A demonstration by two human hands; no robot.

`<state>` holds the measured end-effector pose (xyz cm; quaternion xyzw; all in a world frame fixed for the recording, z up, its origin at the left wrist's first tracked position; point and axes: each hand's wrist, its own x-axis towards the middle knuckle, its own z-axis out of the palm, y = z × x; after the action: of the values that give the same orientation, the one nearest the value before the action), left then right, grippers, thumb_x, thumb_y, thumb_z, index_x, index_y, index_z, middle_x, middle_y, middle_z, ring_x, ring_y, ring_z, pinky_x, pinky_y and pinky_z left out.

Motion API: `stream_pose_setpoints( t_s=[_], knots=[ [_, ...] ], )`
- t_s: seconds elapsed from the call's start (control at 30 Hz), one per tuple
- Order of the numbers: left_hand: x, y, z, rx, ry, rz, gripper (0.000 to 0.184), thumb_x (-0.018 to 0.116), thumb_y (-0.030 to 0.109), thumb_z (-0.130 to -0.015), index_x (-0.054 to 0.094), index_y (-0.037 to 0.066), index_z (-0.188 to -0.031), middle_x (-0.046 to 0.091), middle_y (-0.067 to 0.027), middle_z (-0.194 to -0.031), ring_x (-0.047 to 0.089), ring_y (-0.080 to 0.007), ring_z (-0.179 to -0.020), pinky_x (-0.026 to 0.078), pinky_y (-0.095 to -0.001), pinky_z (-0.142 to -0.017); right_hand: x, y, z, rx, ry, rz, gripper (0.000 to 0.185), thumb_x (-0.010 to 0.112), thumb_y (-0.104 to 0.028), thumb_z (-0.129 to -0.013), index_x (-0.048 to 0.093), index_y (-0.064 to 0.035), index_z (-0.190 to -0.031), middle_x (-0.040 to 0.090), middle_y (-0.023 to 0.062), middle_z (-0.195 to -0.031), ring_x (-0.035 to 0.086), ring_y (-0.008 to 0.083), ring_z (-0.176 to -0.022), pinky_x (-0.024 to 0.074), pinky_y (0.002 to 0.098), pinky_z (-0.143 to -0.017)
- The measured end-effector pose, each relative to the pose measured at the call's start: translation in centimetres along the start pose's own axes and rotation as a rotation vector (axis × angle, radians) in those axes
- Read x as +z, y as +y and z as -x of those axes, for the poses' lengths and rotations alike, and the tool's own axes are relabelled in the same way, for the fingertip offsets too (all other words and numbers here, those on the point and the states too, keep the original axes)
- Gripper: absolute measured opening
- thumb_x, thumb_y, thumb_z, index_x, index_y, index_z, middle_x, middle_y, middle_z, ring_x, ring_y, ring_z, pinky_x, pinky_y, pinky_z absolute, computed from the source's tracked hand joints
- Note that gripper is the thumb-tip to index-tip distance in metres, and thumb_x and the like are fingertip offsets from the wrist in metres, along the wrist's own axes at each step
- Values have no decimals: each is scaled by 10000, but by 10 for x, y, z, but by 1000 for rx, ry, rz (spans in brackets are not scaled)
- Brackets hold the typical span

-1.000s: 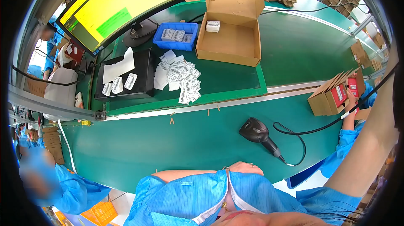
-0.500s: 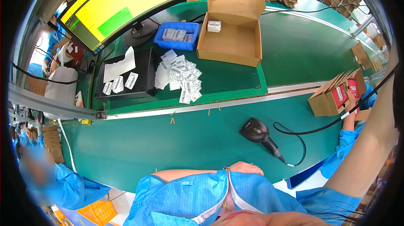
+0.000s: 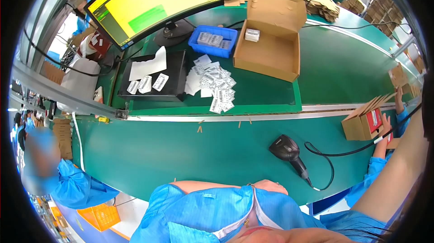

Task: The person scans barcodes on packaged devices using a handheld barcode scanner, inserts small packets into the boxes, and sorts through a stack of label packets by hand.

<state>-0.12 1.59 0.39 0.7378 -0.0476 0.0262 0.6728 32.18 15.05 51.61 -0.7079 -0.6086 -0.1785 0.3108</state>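
My left hand (image 3: pixel 270 187) lies at the near edge of the green table, in front of my blue garment (image 3: pixel 199 211). Its forearm crosses my body, and the fingers are mostly hidden, so their pose is unclear. A ring shows on it. Nearest to this hand is a black barcode scanner (image 3: pixel 289 152), lying on the table with its cable looping right. My right arm (image 3: pixel 393 179) is raised along the right side, and its hand is out of view.
Labels (image 3: pixel 219 82) lie piled beside a black box (image 3: pixel 153 84). Behind are a blue bin (image 3: pixel 213 52), an open carton (image 3: pixel 266 64) and a monitor (image 3: pixel 153 3). A co-worker's hand (image 3: pixel 386 125) touches a small carton (image 3: pixel 357 127) with red packs. Another person sits at left.
The view has shifted, so the table things appear farther right and slightly lower. At the right, the co-worker's hands have moved around the small carton. My left hand stays at the table edge.
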Motion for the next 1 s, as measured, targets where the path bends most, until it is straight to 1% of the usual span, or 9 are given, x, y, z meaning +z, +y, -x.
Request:
stream_pose_setpoints(
  t_s=[0.2, 0.27, 0.4, 0.47, 0.6, 0.67, 0.8, 1.0],
  knots=[
    [-2, 10, 2, 19, 50, 52, 323, 474, 225, -903, 516, 98, -1197, 572, -110, -1161, 562, -295, -1039, 456, -366, -863, 1, -7, -1, -17, 4, -13, 389, 561, -255, -900, 528, 2, -1190, 565, 134, -1114, 519, 195, -971, 403, 304, -848],
    [-1, 12, 1, 31, 122, 111, 257, 522, 106, -882, 603, 51, -1119, 600, -133, -1123, 573, -292, -1030, 442, -352, -882, -1, -8, 0, -14, 2, -6, 392, 561, -256, -900, 525, 1, -1193, 563, 135, -1118, 518, 197, -975, 401, 305, -851],
    [0, 6, 0, 75, 115, 133, 260, 529, 108, -879, 603, 49, -1120, 599, -139, -1127, 573, -294, -1034, 441, -353, -882, -6, -9, 2, -12, 1, 7, 397, 561, -258, -900, 521, 1, -1198, 559, 137, -1125, 515, 199, -983, 398, 307, -857],
    [2, 7, 1, 19, 117, 149, 260, 527, 113, -880, 604, 49, -1120, 599, -140, -1130, 572, -296, -1036, 444, -356, -877, -7, -10, 2, -12, 2, 9, 399, 561, -259, -900, 518, 1, -1201, 557, 137, -1129, 513, 201, -987, 396, 309, -860],
    [1, 9, 1, 24, 132, 120, 259, 528, 115, -878, 608, 49, -1116, 599, -140, -1131, 574, -297, -1032, 444, -359, -874, -7, -11, 4, -14, -3, 7, 404, 560, -261, -901, 514, 0, -1207, 553, 139, -1136, 510, 203, -995, 393, 311, -866],
    [4, 1, 0, 84, 103, 47, 317, 465, 239, -912, 523, 93, -1187, 585, -114, -1115, 576, -296, -1006, 466, -371, -847, -6, -12, 5, -15, -8, 11, 407, 560, -262, -901, 512, 0, -1209, 551, 140, -1140, 509, 205, -999, 391, 312, -869],
    [3, 4, 0, 129, 133, 25, 311, 470, 238, -910, 530, 91, -1177, 591, -115, -1099, 583, -296, -992, 468, -371, -842, -8, -14, 7, -13, -18, 23, 412, 560, -264, -902, 507, -1, -1215, 547, 142, -1147, 506, 207, -1007, 388, 314, -875],
    [6, 0, -1, 66, 90, 51, 294, 473, 227, -912, 543, 84, -1159, 597, -119, -1084, 587, -294, -982, 468, -366, -840, -13, -14, 12, -6, -28, 46, 420, 560, -267, -902, 500, -2, -1223, 541, 144, -1158, 501, 211, -1019, 383, 317, -885]
  ],
)
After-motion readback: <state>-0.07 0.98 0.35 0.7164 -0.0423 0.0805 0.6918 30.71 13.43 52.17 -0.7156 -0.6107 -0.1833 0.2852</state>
